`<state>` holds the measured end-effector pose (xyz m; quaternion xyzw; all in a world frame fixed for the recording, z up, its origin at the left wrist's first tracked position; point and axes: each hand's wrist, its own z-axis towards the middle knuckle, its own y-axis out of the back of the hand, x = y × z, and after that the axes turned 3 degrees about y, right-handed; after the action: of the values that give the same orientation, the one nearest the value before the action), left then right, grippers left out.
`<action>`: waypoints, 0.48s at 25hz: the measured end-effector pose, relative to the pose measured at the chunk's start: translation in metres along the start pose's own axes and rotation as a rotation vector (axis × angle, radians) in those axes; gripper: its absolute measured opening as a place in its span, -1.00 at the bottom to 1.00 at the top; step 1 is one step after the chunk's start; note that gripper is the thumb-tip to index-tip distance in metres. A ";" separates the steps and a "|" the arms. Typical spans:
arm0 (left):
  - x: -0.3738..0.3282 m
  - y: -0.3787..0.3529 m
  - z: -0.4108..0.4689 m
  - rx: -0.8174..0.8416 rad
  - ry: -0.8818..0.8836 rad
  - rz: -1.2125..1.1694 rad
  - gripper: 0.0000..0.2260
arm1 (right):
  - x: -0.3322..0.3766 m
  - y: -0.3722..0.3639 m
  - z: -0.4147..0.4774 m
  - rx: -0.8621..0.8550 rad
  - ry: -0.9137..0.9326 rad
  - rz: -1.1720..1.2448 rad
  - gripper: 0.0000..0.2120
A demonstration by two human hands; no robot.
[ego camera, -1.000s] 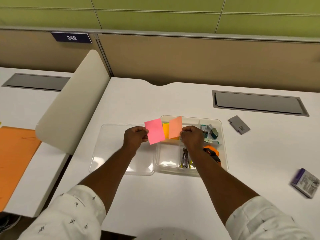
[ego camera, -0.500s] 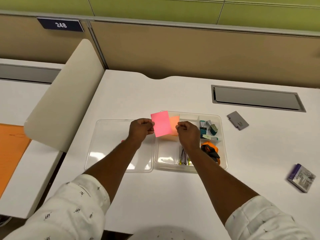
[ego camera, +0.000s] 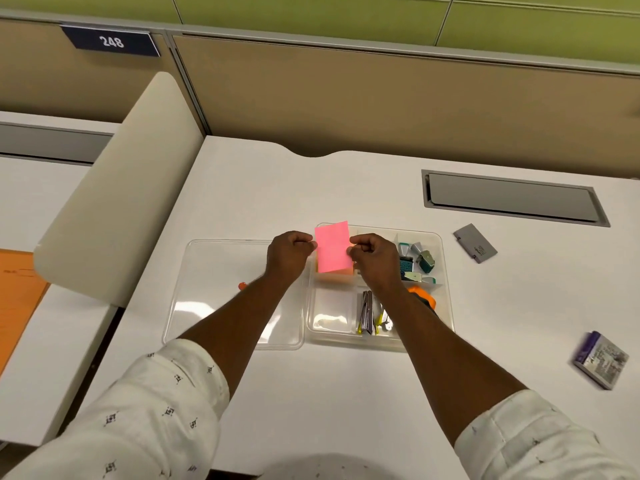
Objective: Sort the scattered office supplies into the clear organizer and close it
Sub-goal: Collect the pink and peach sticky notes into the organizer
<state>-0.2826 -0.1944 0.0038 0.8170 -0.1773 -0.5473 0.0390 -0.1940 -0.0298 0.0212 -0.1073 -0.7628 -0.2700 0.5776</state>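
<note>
The clear organizer (ego camera: 446, 271) lies open on the white desk, its flat lid (ego camera: 221, 292) spread to the left. My left hand (ego camera: 289, 254) and my right hand (ego camera: 374, 258) both pinch a pink sticky note (ego camera: 332, 245), held upright over the organizer's back-left compartment. An orange note pad (ego camera: 337, 273) shows just beneath it. Binder clips (ego camera: 417, 259) fill the back-right compartment, staple strips (ego camera: 367, 311) lie in the front middle one, and an orange tool (ego camera: 422, 296) peeks out behind my right forearm.
A grey card-like piece (ego camera: 475, 242) lies right of the organizer. A purple small box (ego camera: 601, 359) sits near the desk's right edge. A small orange item (ego camera: 242, 285) shows through the lid. A beige divider panel (ego camera: 117, 192) stands left; a grey cable hatch (ego camera: 512, 199) is at back right.
My hands came together: the pink note and the orange note, held apart a second ago, now overlap, with the pink one in front and lower over the back-left compartment.
</note>
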 end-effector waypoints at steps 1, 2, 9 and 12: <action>0.005 0.000 0.001 -0.035 -0.069 0.153 -0.78 | -0.002 -0.001 0.002 -0.005 -0.002 -0.031 -0.85; 0.010 0.000 0.000 -0.051 -0.139 0.288 -0.67 | -0.004 -0.002 0.004 -0.010 0.001 -0.069 -0.85; 0.038 -0.001 0.001 0.121 -0.299 0.833 -0.27 | -0.020 -0.013 0.013 -0.008 0.058 -0.324 -0.82; 0.041 -0.002 -0.003 0.143 -0.323 0.879 -0.24 | -0.025 -0.013 0.008 0.026 0.098 -0.378 -0.79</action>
<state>-0.2659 -0.2061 -0.0321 0.5694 -0.5474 -0.5855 0.1827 -0.1991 -0.0330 -0.0078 0.0588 -0.7439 -0.3687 0.5543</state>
